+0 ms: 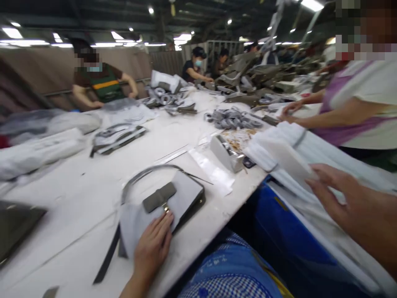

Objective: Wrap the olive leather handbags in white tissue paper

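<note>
L side, near: a dk olive piece [20, 229] is lying at the table edge of view. Beyond it, plastic-wrapped bundles [46, 151] are lying, & far L a co-worker in a grn apron [105, 85] is standing w/ both hands low at the table. Mid-L, a 2nd bag [119, 138] is lying on the white table [83, 215]. Near ctr, the main bag [190, 207] is lying flat, pale covering [186, 186] on its front, strap [124, 192] curving round its far side. L hand [154, 242] is resting on it, fingers close tog., tips touching the metal clasp [166, 206]; can't tell if gripping. Farther, gray rolls [234, 119] are sitting in a heap; a tape dispenser [226, 154] is standing nearer. R, a stack of white foam [322, 145] is lying above a blue bin [288, 227]. R hand [350, 207] is pinching a white sheet [287, 159] there, fingers narrow. Far R, a co-worker in white & purple [362, 99] is reaching over the table.
</note>
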`<state>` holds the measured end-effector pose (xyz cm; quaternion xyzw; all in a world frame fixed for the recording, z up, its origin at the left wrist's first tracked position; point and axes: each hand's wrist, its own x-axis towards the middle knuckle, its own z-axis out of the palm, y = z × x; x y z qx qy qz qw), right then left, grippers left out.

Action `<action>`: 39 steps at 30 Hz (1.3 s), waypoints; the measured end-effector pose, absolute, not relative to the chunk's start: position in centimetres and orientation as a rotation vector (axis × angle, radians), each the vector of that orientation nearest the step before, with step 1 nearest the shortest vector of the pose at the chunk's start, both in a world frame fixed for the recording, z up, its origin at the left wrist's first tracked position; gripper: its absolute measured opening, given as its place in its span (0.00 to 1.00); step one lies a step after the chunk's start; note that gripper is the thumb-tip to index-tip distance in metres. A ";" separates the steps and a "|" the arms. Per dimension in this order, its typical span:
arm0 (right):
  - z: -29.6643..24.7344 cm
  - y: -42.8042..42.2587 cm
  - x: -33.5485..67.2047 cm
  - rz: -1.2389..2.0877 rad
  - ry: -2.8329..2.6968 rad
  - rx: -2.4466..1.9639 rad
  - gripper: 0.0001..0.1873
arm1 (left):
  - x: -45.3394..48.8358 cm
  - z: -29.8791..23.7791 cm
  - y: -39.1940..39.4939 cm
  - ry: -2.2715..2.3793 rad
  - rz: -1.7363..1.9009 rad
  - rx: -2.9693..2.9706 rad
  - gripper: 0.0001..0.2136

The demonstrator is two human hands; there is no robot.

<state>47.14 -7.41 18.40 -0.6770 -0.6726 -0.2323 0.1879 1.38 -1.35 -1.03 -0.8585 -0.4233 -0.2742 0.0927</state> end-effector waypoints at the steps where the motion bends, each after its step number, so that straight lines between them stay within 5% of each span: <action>1: 18.3 -5.3 44.4 -0.723 -2.027 -1.711 0.27 | 1.6 -0.7 -1.5 -1.294 -0.786 -2.544 0.22; 4: 17.4 0.5 35.2 -0.559 -2.412 -0.894 0.28 | 2.3 0.1 -1.7 -1.384 -0.766 -2.544 0.19; 8: 13.9 5.5 25.0 -0.332 -2.602 -0.460 0.17 | 2.8 0.6 -2.2 -1.475 -0.798 -2.551 0.18; 16: 7.3 8.6 22.0 0.255 -2.984 -0.544 0.21 | 3.1 0.1 -3.1 -1.721 -0.748 -2.507 0.11; 26: 7.0 8.8 21.8 0.200 -3.063 -0.519 0.29 | 2.9 -0.2 -3.0 -1.681 -0.810 -2.534 0.16; 32: 5.9 8.8 22.0 0.301 -3.007 -0.474 0.25 | 2.8 -0.6 -3.0 -1.630 -0.856 -2.506 0.15; 39: 3.6 8.9 22.9 0.298 -2.952 -0.488 0.30 | 2.9 2.2 -4.3 -1.458 -1.183 -2.456 0.17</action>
